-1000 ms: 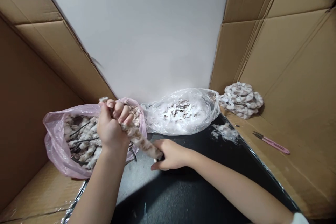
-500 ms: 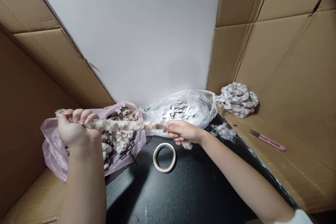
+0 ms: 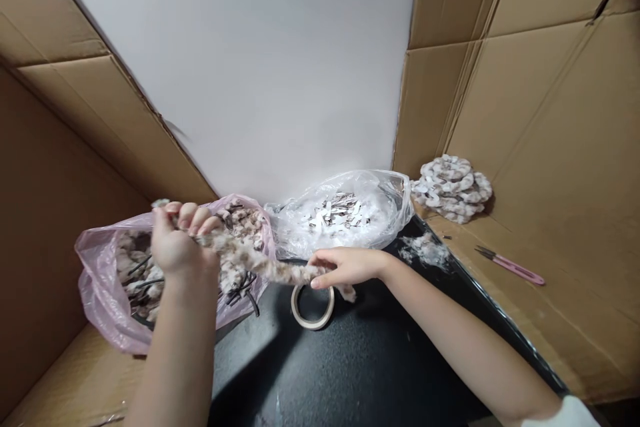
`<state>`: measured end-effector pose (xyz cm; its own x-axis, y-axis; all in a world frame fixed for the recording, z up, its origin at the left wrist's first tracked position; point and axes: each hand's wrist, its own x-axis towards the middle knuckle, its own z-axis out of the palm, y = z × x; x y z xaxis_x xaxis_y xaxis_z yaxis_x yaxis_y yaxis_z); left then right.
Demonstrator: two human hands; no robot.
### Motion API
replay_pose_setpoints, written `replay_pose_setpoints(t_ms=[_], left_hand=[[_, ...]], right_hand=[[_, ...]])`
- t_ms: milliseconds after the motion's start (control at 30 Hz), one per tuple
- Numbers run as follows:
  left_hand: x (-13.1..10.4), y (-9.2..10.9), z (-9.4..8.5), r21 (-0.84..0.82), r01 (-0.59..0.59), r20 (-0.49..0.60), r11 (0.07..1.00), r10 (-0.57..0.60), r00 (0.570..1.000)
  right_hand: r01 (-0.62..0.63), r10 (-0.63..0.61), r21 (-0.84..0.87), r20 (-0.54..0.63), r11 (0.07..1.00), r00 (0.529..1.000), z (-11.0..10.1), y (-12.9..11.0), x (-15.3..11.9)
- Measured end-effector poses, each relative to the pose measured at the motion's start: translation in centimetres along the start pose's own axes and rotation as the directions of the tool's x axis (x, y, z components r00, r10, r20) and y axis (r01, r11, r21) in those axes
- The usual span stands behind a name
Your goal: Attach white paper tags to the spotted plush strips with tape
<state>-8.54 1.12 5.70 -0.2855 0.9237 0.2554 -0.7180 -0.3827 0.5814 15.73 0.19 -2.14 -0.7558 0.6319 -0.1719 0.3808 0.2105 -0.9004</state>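
Note:
A fluffy cream-and-brown strip (image 3: 260,263) runs between my two hands, sloping down to the right. My left hand (image 3: 181,237) is closed around its upper end, above a pink plastic bag (image 3: 95,280). That bag holds more fluffy pieces and dark cords. My right hand (image 3: 345,267) has its thumb and fingers around the strip near the other end, more loosely. A short tail of the strip hangs below these fingers. Just beneath, a roll of masking tape (image 3: 313,325) lies flat on the black table (image 3: 380,360).
Behind my hands lies a clear plastic bag (image 3: 385,207) of white tags. A bundle of fluffy strips (image 3: 453,188) sits at the right on cardboard, near pink thread snips (image 3: 510,265). Loose fluff (image 3: 426,250) lies at the table's edge. Cardboard walls (image 3: 560,120) stand at both sides.
My left hand has moved right, toward my right hand, and the strip has gone from taut and level to slanted. My right hand has dropped slightly and its fingers have loosened.

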Motion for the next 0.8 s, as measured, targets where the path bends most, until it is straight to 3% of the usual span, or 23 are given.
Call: replay_pose_setpoints(t_ms=[200,267,400,467,533,600,700,767,800], left_hand=[[-2.5,-3.1,2.2,0.02,0.131,0.099,0.991,-0.132,0.986],[-2.3,-2.8,2.0,0.018,0.095,0.085,0.995,-0.096,0.992],[-0.4,-1.0,0.4,0.039,-0.046,-0.002,0.998,0.046,0.999],[0.7,-0.2,-0.7,0.187,-0.154,-0.015,0.97,0.159,0.987],[1.6,0.1,-1.7,0.484,-0.168,0.049,0.859,0.165,0.985],[2.0,0.0,-2.5,0.735,-0.081,0.098,0.674,0.012,0.995],[1.7,-1.1,-3.2,0.864,0.057,0.086,0.5,-0.259,0.962],[1.0,-2.1,-3.2,0.94,0.073,0.102,0.332,-0.479,0.872],[0.6,-2.6,-3.1,0.975,0.027,0.113,0.22,-0.601,0.791]], right_hand=[[0.026,-0.018,-0.243,0.032,0.97,0.999,0.9,-0.4,0.0],[-0.027,0.045,-0.298,0.053,0.954,0.998,0.8,-0.1,0.1],[-0.149,0.178,-0.188,0.147,0.971,0.973,0.0,0.3,0.1],[-0.149,0.169,-0.143,0.136,0.978,0.976,-0.9,0.3,-0.4],[-0.126,0.132,-0.105,0.058,0.986,0.99,-2.1,0.2,-1.3],[-0.101,0.098,-0.082,-0.039,0.991,0.994,-3.3,0.0,-2.3],[-0.058,0.045,-0.092,-0.14,0.994,0.989,-4.5,-0.3,-3.7],[-0.008,-0.01,-0.097,-0.182,0.995,0.983,-4.7,-0.6,-4.1],[0.013,-0.032,-0.097,-0.199,0.995,0.979,-4.6,-0.7,-4.3]])
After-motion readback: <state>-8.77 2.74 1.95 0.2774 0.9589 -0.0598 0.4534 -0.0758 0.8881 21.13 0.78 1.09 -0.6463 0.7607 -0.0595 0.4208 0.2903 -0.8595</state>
